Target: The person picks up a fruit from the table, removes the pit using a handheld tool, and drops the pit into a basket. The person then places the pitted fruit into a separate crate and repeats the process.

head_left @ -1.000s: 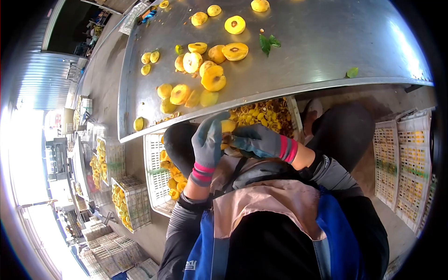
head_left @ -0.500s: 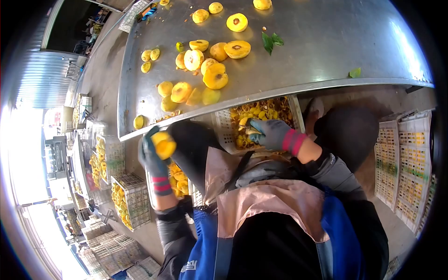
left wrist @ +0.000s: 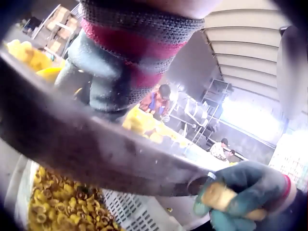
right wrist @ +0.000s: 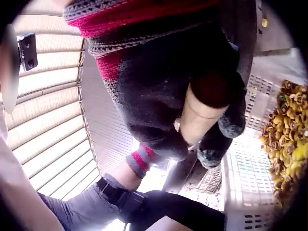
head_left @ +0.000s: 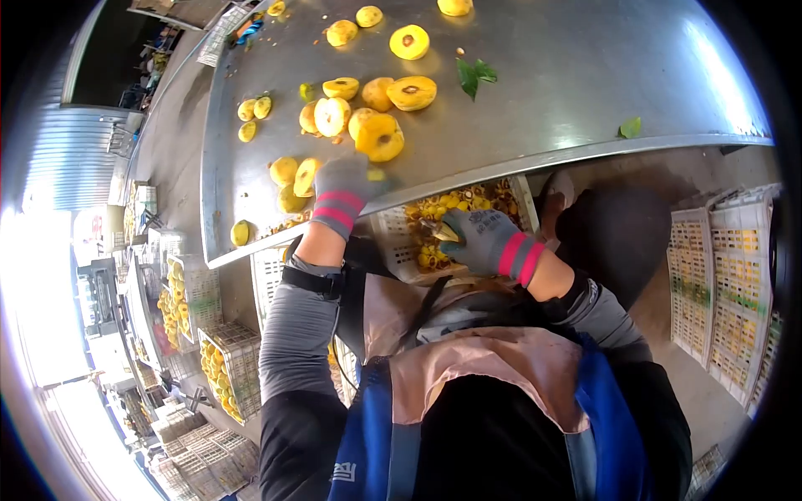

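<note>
My gloved left hand (head_left: 341, 179) reaches over the near edge of the metal table (head_left: 535, 92), down among yellow peach halves (head_left: 307, 177). Its fingertips are blurred in the head view and partly hidden behind the table edge in the left wrist view, so I cannot tell whether they grip a half. Below the table edge, my gloved right hand (head_left: 484, 238) grips a tool with a short wooden handle (right wrist: 199, 115). The handle (left wrist: 219, 196) also shows between the right fingers in the left wrist view. Cut peaches (head_left: 380, 138) lie just beyond the left hand.
Under the table edge stands a white crate (head_left: 393, 242) of yellow scraps and pits (right wrist: 288, 149). Crates of peaches (head_left: 221, 371) stand on the floor at left, and stacked crates (head_left: 718, 292) at right. Green leaves (head_left: 476, 77) lie on the table. Other people (left wrist: 156, 101) work farther back.
The left hand left the right hand, carried a yellow peach piece left over the crate there, then rose empty of that piece to the table. The right hand shifted slightly right, keeping the tool.
</note>
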### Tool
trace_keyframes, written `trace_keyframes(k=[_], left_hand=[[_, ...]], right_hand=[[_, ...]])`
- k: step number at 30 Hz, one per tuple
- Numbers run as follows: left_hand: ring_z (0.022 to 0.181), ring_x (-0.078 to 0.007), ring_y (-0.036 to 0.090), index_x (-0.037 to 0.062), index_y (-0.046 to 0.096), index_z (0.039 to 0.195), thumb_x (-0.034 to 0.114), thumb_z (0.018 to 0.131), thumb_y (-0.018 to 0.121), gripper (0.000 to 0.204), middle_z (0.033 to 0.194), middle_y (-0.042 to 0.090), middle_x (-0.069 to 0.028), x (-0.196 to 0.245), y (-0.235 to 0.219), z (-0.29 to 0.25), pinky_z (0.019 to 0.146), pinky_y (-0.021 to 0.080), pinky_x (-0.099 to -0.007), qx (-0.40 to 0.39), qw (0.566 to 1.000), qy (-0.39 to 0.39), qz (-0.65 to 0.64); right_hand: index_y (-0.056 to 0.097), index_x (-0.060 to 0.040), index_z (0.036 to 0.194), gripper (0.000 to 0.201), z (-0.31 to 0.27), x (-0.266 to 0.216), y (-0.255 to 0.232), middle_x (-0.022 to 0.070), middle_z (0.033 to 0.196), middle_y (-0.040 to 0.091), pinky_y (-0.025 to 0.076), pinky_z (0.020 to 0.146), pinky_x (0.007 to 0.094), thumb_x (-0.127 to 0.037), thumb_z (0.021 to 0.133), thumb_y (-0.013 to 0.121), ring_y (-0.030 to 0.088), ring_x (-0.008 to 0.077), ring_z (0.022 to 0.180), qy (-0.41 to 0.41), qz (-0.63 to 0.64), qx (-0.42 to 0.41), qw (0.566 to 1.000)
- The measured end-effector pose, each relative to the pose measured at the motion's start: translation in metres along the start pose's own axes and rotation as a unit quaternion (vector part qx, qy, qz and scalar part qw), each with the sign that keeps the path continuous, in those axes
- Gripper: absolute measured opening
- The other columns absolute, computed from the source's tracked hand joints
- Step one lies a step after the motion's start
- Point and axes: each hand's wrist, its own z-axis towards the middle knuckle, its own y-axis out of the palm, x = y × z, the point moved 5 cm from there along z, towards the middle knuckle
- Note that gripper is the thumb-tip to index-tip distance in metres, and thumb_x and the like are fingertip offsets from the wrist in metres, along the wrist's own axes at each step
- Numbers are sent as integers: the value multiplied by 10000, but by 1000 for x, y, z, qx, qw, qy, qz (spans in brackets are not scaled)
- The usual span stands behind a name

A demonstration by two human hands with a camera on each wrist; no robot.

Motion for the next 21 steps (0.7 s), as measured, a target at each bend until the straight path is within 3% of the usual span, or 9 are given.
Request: trace_keyframes(k=[4,6,8,9,13,16,17,20,21], left_hand=[[1121,-289,622,159,630,1255,469,796,708,559,1189,676,-84,-6,8,4,965,472,-404,114,991,61,-41],[1108,-244,637,93,618,1281,393,854,704,529,1203,676,-100,-23,14,2,923,506,-371,148,952,70,-260],[1102,-213,641,39,569,1331,349,857,718,586,1208,667,-118,-36,18,-1,936,518,-354,143,803,61,-575],[1148,-207,605,-41,476,1395,270,927,661,591,1265,621,-154,-33,14,-20,967,509,-349,110,651,93,-745],[1111,-256,617,-39,466,1388,102,924,610,506,1245,610,-160,8,11,-54,964,510,-382,49,311,145,-938],[1091,-255,618,-22,465,1384,-13,844,659,575,1207,623,-151,39,-17,-83,967,501,-376,309,688,194,-627],[1082,-235,610,-5,453,1395,-103,768,676,673,1183,626,-145,44,-24,-91,962,494,-351,359,717,181,-569],[1082,-223,600,6,455,1393,-93,760,687,682,1191,625,-141,49,-22,-96,955,489,-334,401,653,181,-616],[1084,-223,598,5,442,1404,-95,762,688,694,1204,618,-142,48,-21,-95,958,488,-334,391,671,171,-606]], right_hand=[[568,-63,1129,384,3,-7,-10,207,990,672,506,781,487,-351,885,634,649,399,907,-26,79,46,995],[566,-56,1131,372,2,-13,-20,215,983,665,508,770,486,-317,880,650,642,410,898,-70,137,123,980],[565,-51,1126,347,-1,-20,-33,222,963,659,511,757,482,-270,876,667,633,422,888,-136,203,237,940],[566,-47,1116,330,0,-21,-36,222,952,656,509,750,483,-251,878,668,631,425,882,-143,223,250,931],[567,-31,1084,287,4,-30,-48,221,908,648,499,712,482,-195,877,680,625,430,849,-168,230,310,907],[564,-17,1074,300,7,-40,-46,224,888,643,493,685,481,-203,875,691,621,430,826,-166,235,307,907],[562,-12,1072,309,8,-42,-43,225,884,641,491,678,481,-211,875,694,620,430,818,-165,246,294,909],[561,-14,1062,306,6,-43,-40,228,883,639,489,670,476,-228,886,692,615,430,810,-173,225,314,906],[567,-12,1078,311,7,-42,-39,226,900,646,495,680,473,-228,891,689,622,426,821,-161,239,308,907]])
